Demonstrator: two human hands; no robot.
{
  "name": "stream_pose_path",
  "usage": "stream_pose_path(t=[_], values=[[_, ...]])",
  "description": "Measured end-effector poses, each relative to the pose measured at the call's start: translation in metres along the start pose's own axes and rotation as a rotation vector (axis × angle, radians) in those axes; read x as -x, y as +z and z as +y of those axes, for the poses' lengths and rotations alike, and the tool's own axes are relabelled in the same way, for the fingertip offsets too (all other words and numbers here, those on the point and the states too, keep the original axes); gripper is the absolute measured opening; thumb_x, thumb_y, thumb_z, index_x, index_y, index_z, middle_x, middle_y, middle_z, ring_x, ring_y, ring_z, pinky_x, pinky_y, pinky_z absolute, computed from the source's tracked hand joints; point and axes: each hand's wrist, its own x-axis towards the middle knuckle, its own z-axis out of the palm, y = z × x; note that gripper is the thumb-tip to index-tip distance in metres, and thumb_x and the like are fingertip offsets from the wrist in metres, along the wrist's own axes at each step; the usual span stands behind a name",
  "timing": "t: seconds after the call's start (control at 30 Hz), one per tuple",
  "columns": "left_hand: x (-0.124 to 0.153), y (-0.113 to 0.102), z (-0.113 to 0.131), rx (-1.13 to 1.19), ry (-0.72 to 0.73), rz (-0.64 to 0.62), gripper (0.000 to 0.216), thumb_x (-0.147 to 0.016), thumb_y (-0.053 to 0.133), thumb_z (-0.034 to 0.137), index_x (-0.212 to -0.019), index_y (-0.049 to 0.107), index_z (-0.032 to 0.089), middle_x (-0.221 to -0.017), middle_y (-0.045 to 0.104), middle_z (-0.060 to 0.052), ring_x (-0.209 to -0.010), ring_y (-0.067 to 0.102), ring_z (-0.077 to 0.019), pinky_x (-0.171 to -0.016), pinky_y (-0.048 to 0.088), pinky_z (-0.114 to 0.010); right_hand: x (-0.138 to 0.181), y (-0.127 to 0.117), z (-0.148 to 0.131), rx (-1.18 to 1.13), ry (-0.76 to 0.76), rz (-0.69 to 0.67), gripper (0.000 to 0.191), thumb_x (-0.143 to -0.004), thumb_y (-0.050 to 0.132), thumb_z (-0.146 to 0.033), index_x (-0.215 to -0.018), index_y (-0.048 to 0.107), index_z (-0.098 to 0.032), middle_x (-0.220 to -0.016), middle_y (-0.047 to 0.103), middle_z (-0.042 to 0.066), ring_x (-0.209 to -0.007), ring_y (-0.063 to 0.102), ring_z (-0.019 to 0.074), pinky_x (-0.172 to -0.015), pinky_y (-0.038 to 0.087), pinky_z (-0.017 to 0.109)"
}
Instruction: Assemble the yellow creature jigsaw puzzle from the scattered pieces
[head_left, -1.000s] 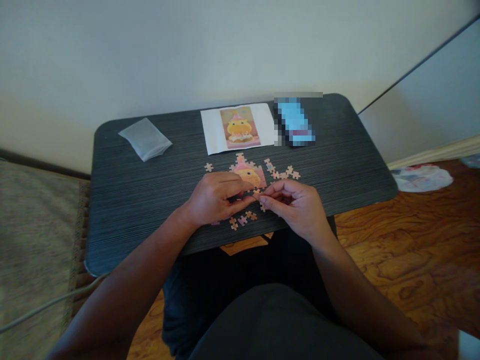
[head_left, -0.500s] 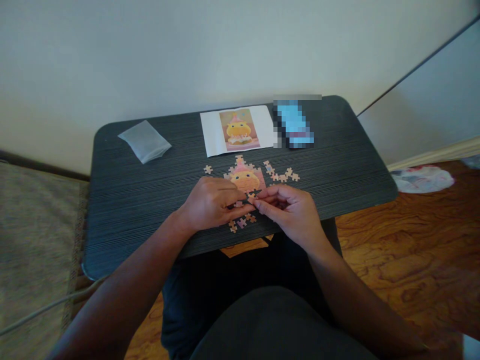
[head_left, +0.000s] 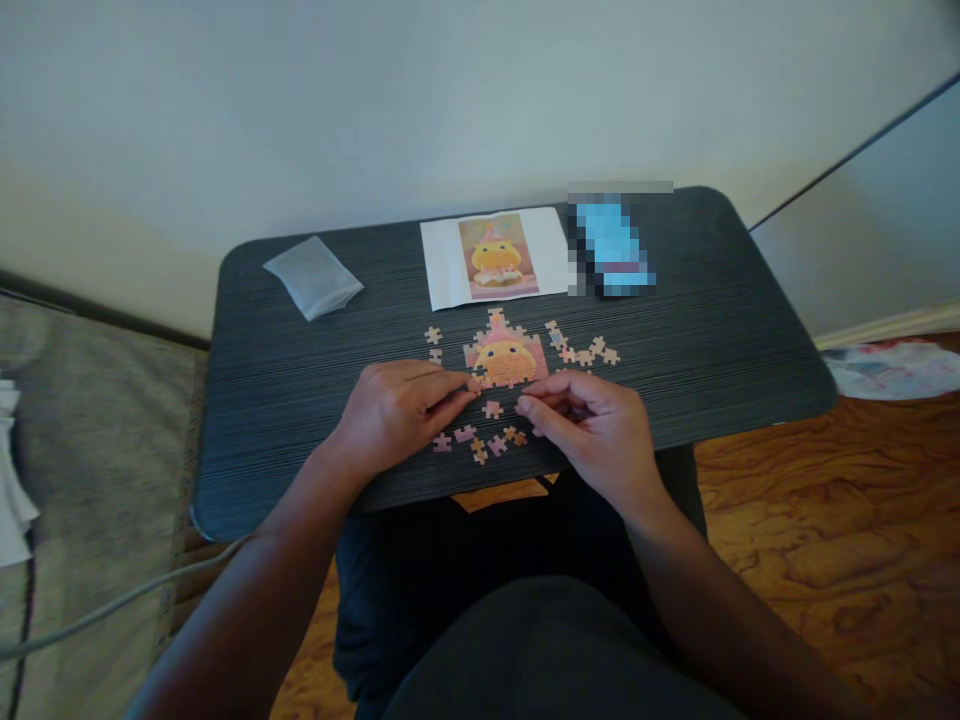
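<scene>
A partly assembled jigsaw puzzle (head_left: 511, 358) with a yellow character in a pink hat lies on the dark table. My left hand (head_left: 401, 405) is at its lower left, thumb and fingertips pinched on a small puzzle piece (head_left: 475, 385), mostly covered by the fingers. At the puzzle's lower right, my right hand (head_left: 592, 425) is closed with thumb against forefinger; whether a piece is between them is hidden. One loose pink piece (head_left: 492, 410) rests between the hands. Several more loose pieces (head_left: 479, 451) lie nearer the table's front edge.
Behind the puzzle lies a printed picture sheet (head_left: 442, 270), with a blurred-out phone-like object (head_left: 613, 245) beside it. A clear plastic sleeve (head_left: 313, 278) is at the table's (head_left: 285, 400) back left. More pieces (head_left: 585, 357) lie right of the puzzle, and a couple (head_left: 433, 336) left.
My hands have drawn apart, the left one moving left from where both met over a piece. The pink piece between them is now uncovered. The view has shifted slightly.
</scene>
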Motion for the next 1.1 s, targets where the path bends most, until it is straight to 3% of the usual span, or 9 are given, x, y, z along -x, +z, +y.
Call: stream_pose_path(t=[0.2, 0.57, 0.9, 1.1], values=[[0.003, 0.008, -0.008, -0.174, -0.030, -0.057, 0.026, -0.113, 0.066, 0.034, -0.106, 0.085, 0.018, -0.088, 0.085, -0.005, -0.072, 0.078, -0.0209, -0.063, 0.053, -0.033, -0.002, -0.019, 0.001, 0.108, -0.102, -0.001, 0.014, -0.099, 0.083, -0.040, -0.101, 0.083, -0.026, -0.084, 0.085, 0.001, -0.067, 0.075, 0.0170, -0.061, 0.058, 0.032], [0.004, 0.008, -0.007, -0.263, -0.028, -0.124, 0.033, -0.117, 0.059, 0.036, -0.108, 0.084, 0.017, -0.084, 0.082, -0.004, -0.071, 0.075, -0.0201, -0.063, 0.052, -0.032, -0.004, -0.022, 0.005, 0.184, -0.240, 0.045, 0.008, -0.099, 0.083, -0.032, -0.103, 0.083, -0.025, -0.083, 0.086, -0.002, -0.065, 0.077, 0.0139, -0.060, 0.060, 0.028], [0.004, 0.007, -0.003, -0.219, -0.048, -0.071, 0.025, -0.113, 0.067, 0.032, -0.103, 0.085, 0.018, -0.085, 0.083, -0.003, -0.071, 0.076, -0.0202, -0.063, 0.052, -0.034, -0.005, -0.024, 0.008, 0.204, -0.285, 0.050, 0.006, -0.099, 0.084, -0.030, -0.104, 0.083, -0.026, -0.085, 0.087, -0.002, -0.066, 0.077, 0.0134, -0.061, 0.059, 0.028], [0.001, 0.011, 0.004, -0.262, -0.053, -0.050, 0.032, -0.113, 0.067, 0.032, -0.092, 0.084, 0.016, -0.078, 0.080, -0.004, -0.066, 0.074, -0.0204, -0.059, 0.049, -0.035, -0.006, -0.024, 0.011, 0.224, -0.306, 0.052, 0.006, -0.099, 0.084, -0.029, -0.104, 0.082, -0.026, -0.083, 0.086, -0.003, -0.063, 0.075, 0.0115, -0.060, 0.058, 0.026]])
